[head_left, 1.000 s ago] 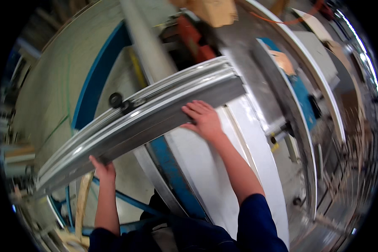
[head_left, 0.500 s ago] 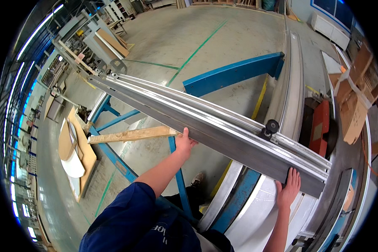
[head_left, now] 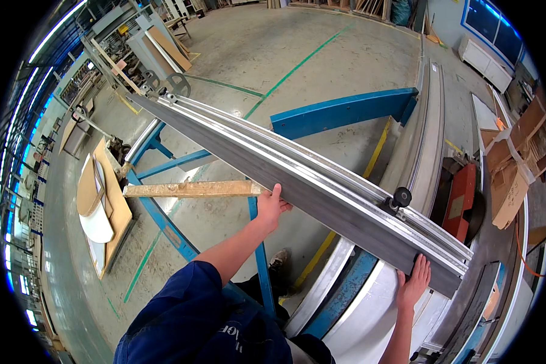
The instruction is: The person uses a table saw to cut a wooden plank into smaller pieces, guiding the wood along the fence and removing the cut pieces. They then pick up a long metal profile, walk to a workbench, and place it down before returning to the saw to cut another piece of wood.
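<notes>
A long dark grey board lies slantwise along the silver aluminium fence of what looks like a sliding table saw. My left hand grips its near edge around the middle, thumb on top and the other fingers partly hidden beneath. At the right end my right hand lies flat on the board, fingers stretched and thumb apart. Just beyond that hand, a black knob sits on the fence. A worn wooden bar on the blue frame ends beside my left hand.
To the right stand a red saw guard and torn cardboard. Board offcuts lean at the left. A blue curved beam stretches beyond the fence, near the long metal rail. My shoe shows below the frame.
A dark line or gap along the board's far part has closed, and it now looks like one surface against the fence. Both hands keep their places on it; the view has shifted slightly.
</notes>
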The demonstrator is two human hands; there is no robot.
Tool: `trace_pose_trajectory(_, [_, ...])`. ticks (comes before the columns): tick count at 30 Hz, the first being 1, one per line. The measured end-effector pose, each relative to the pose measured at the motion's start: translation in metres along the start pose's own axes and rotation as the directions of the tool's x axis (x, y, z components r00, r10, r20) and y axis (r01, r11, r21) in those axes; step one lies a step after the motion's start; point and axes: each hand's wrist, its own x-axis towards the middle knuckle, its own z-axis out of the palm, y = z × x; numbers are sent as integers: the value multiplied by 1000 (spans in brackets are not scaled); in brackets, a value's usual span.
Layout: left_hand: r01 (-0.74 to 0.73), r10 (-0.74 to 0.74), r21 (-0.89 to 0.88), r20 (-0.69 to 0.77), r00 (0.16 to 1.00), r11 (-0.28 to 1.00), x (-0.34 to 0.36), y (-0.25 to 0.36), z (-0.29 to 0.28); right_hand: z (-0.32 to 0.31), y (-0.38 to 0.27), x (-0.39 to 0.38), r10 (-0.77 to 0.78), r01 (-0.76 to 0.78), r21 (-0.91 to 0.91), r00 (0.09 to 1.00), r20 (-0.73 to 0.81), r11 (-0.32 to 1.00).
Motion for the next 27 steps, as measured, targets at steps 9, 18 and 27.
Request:
trace_pose_trajectory(9, [228,-245,229,52,968,947,-4,-4,0,-9,-4,-3,40,-41,19,999,30,999])
trace_pose_trajectory(18, [160,-205,196,235,950,968,-11,-30,38,-13,14,0,10,1,147,997,-72,989])
trace_pose_trajectory(27, [37,-33,-134,31,999,990,12,-58,40,-1,34,-11,-8,62,213,970,-244,975])
